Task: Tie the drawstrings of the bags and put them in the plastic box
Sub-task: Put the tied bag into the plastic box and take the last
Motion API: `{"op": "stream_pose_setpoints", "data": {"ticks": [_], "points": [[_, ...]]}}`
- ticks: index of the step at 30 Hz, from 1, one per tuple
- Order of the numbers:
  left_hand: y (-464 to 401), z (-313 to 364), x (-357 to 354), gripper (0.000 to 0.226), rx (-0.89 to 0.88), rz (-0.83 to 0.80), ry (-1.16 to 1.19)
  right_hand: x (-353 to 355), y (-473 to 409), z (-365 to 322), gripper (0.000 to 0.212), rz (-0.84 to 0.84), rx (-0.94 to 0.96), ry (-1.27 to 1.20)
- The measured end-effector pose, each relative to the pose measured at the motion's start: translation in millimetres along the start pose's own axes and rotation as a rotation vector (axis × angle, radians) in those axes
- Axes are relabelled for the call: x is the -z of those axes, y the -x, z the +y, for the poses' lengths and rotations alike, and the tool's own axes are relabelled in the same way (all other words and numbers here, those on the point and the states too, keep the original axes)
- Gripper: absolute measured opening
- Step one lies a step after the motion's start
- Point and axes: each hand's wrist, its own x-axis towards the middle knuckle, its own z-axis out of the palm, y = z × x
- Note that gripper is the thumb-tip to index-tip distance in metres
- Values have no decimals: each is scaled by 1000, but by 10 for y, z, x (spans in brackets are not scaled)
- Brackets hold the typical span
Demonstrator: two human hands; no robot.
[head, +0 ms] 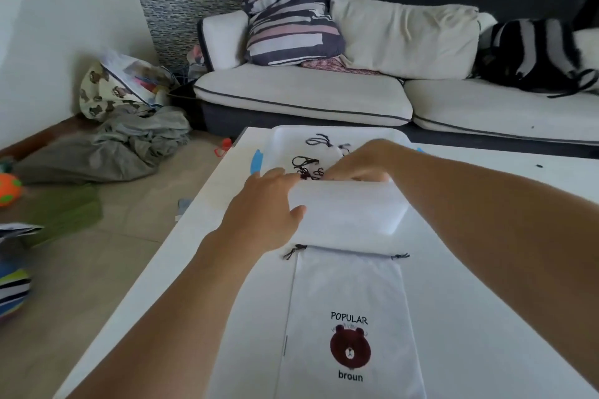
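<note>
A grey heap of cloth (129, 146) lies on the floor at far left. On the white table (168, 269), the left hand (265, 207) grips the left edge of a folded white bag (350, 207), thumb on top. The right hand (359, 165) holds its far edge (fingers hidden) over the plastic box (275, 146). Nearer lies a bear-printed bag (350, 317), flat.

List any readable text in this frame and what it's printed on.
"POPULAR": above the bear face on the white drawstring bag lying nearest on the table.
"broun": below the bear face on that bag.
A faint line of small print between "POPULAR" and the bear's head: too small to read.
Printed bag on the floor: nothing legible.
</note>
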Motion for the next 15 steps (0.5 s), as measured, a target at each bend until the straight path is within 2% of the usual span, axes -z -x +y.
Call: {"op": "stream_pose_setpoints", "data": {"ticks": [1, 2, 4, 5, 6, 8, 9, 10, 12, 14, 15], "points": [[16, 13, 7, 63, 2, 10, -15, 50, 152, 7, 81, 84, 32, 23], [33, 25, 14, 64, 10, 34, -27, 97, 351, 20, 81, 230, 74, 69], [60, 64, 53, 55, 28, 142, -22, 112, 741, 124, 55, 617, 280, 115], [76, 68, 73, 47, 38, 206, 4, 39, 932, 150, 45, 670, 407, 105], [86, 60, 86, 39, 49, 251, 27, -95, 1088, 190, 37, 544, 470, 99], [126, 53, 107, 29, 69, 225, 18, -545, 1079, 267, 33, 143, 366, 200], [179, 73, 104, 25, 85, 166, 6, -791, 915, 351, 37, 76, 285, 320], [190, 69, 95, 22, 100, 90, -4, -986, 646, 431, 43, 106, 232, 436], [263, 84, 56, 23, 106, -64, -19, -1292, 327, 640, 47, 309, 194, 570], [316, 73, 28, 30, 99, -154, -35, -1448, 190, 818, 36, 487, 226, 478], [327, 65, -12, 36, 98, -177, -29, -1498, 185, 869, 26, 510, 231, 425]]}}
